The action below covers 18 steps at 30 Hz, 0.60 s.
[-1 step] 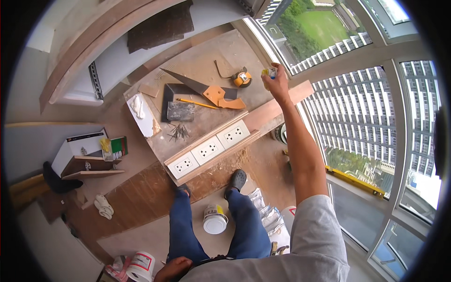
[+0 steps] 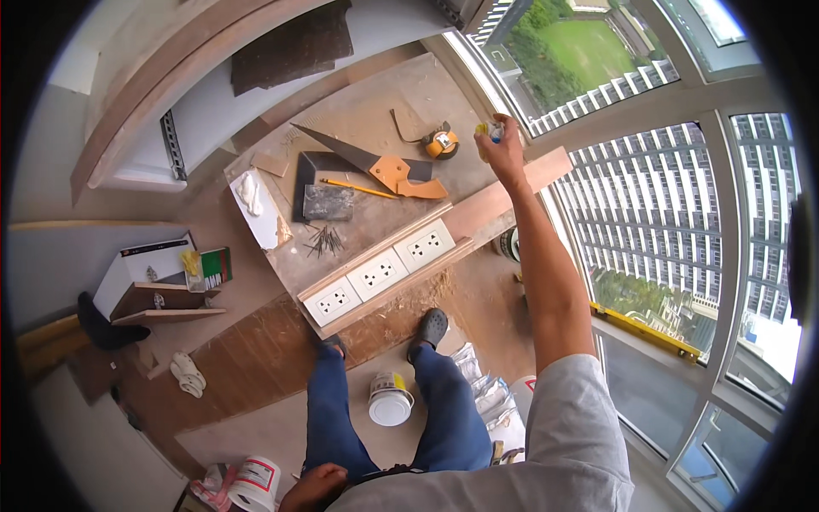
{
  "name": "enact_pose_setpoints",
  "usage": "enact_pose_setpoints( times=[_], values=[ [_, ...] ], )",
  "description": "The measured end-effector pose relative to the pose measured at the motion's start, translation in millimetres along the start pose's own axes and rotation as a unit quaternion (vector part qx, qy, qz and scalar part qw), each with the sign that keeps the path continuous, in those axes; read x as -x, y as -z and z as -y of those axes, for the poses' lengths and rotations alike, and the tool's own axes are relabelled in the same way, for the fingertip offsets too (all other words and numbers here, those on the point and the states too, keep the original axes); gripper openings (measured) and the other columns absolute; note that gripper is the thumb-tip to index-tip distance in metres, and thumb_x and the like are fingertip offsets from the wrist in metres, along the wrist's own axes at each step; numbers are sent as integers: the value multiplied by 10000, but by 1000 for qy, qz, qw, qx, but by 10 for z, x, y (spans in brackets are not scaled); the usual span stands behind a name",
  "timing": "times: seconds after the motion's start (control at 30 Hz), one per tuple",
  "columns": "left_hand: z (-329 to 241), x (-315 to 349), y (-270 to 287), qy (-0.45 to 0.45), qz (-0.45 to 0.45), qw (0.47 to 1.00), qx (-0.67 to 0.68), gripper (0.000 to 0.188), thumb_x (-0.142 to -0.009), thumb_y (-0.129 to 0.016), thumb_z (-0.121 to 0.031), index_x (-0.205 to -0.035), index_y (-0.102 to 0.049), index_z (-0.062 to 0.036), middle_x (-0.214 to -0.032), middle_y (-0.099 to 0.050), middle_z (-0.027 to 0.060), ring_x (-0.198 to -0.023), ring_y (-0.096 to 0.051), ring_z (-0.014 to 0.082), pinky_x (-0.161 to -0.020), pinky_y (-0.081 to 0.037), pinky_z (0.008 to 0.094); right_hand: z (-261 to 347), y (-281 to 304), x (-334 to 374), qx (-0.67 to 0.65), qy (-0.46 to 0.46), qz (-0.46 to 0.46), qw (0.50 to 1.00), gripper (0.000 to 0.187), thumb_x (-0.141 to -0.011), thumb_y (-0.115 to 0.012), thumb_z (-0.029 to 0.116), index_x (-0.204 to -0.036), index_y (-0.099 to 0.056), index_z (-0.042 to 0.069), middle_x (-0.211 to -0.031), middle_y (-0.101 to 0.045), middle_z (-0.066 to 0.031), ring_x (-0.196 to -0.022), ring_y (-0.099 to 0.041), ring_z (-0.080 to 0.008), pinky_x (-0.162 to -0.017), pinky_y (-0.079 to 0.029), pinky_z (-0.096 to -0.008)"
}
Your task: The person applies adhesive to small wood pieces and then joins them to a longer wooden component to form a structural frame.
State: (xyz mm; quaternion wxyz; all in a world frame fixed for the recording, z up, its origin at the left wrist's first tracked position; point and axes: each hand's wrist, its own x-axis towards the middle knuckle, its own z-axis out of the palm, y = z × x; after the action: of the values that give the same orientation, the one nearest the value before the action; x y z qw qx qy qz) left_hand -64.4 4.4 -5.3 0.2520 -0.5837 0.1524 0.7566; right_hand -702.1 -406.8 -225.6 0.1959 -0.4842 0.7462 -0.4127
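My right hand (image 2: pixel 502 147) is raised at the far right of the wooden worktop (image 2: pixel 375 94), near the window. Its fingers are closed round a small clear item with yellow and blue parts (image 2: pixel 485 133), its kind hard to make out. My left hand (image 2: pixel 317 486) rests low by my left thigh, its fingers mostly hidden. On the worktop lie a handsaw (image 2: pixel 392 172) with an orange handle, a tape measure (image 2: pixel 441 142), a yellow pencil (image 2: pixel 358 189), a grey rectangular piece (image 2: pixel 328 203) and a pile of nails (image 2: pixel 324 241).
White power sockets (image 2: pixel 378 273) line the worktop's front edge. A lidded white tub (image 2: pixel 392 401) stands between my legs. A yellow spirit level (image 2: pixel 646 330) lies along the window. White paste (image 2: pixel 250 194) sits on a board at left. Wood shavings (image 2: pixel 426 290) litter the floor by the worktop.
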Motion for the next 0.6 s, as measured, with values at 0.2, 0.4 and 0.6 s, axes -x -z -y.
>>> enact_pose_setpoints(
  times=[0.2,0.4,0.6],
  values=[
    [-120,-358,158,-145,-127,980,-49,353,-1066,-672,-269,-1337,-668,-43,-1205,-713,41,-1123,-651,137,-1002,-512,308,-389,-278,31,241,46,54,968,645,-905,-747,486,-1432,-632,132,-1333,-699,-164,-1268,-641,-374,-1090,-463,-519],
    [-469,-1055,161,-217,-54,969,-103,385,-1051,-701,-237,-1358,-640,-13,-1239,-711,111,-1146,-677,198,-1017,-536,357,-777,261,-116,177,125,-94,972,792,-928,-730,599,-1486,-593,54,-1253,-718,-297,-1189,-677,-462,-1037,-521,-496],
    [-1087,-2088,5,-244,1,919,-309,463,-980,-754,-256,-1360,-629,-23,-1334,-660,198,-1260,-661,335,-1055,-532,436,438,544,1514,-100,26,-237,966,381,-1097,-559,240,-1328,-685,-35,-1221,-765,-154,-1215,-703,-236,-1100,-500,-387]
  ],
)
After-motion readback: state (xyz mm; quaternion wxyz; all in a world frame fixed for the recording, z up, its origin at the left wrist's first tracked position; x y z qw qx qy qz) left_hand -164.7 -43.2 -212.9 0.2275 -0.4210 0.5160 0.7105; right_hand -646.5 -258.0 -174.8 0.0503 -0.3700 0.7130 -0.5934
